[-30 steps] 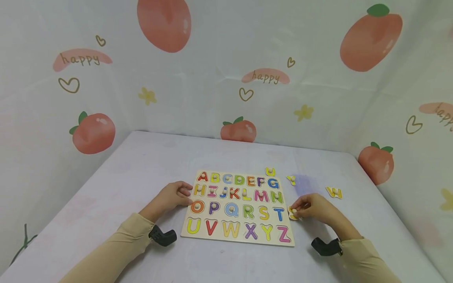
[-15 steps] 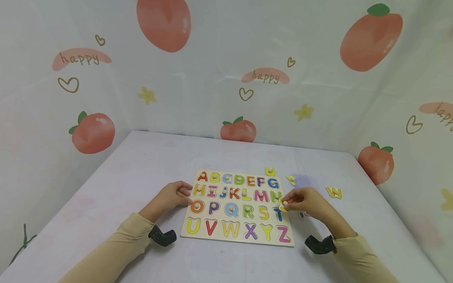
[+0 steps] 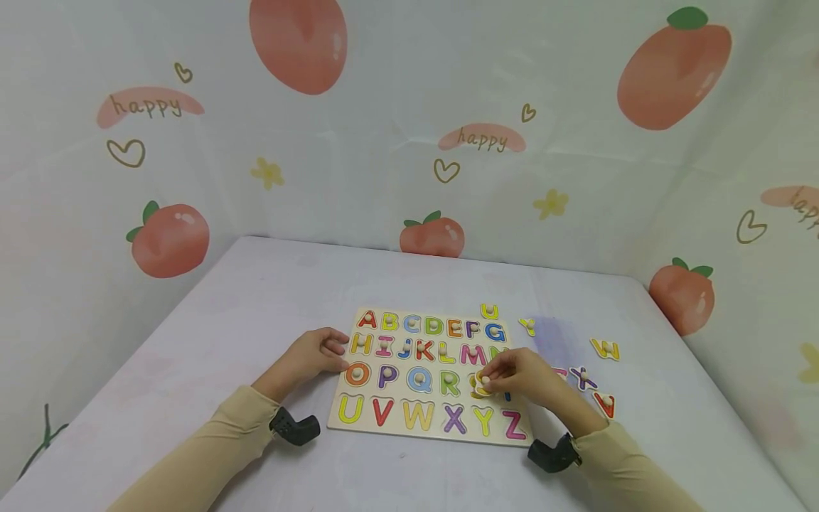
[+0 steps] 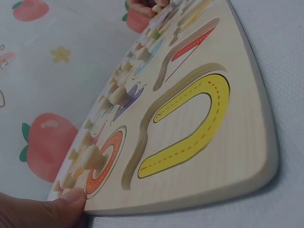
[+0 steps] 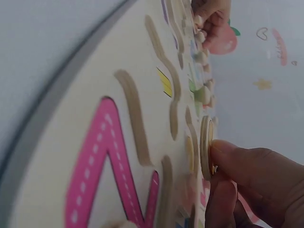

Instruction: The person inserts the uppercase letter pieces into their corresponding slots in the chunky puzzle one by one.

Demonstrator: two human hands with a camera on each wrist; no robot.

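Observation:
A wooden alphabet puzzle board [image 3: 397, 395] lies on the table, with knobbed letters filling the upper rows. My left hand [image 3: 318, 353] grips its left edge; in the left wrist view a fingertip [image 4: 73, 194] rests on the rim beside the orange O [image 4: 102, 166]. Between thumb and fingers, my right hand [image 3: 521, 375] pinches the knob of a yellow letter S piece [image 3: 479, 387], held over the S recess. In the right wrist view the letter piece [image 5: 205, 147] stands edge-on, close over the board. The hand partly covers the T recess [image 3: 507, 396]. The bottom-row recesses show their printed letters without knobs.
Loose letter pieces lie around the board: a yellow U [image 3: 489, 311] at its top edge, then a Y [image 3: 527, 326], a W [image 3: 606, 348], a purple X [image 3: 583, 378] and a red V [image 3: 604, 404] to the right. A pink piece [image 3: 560, 371] is partly hidden behind the right hand.
My right hand has carried the S piece leftward from beside the board to over the S recess, uncovering the X and V pieces. The left hand has stayed at the board's edge.

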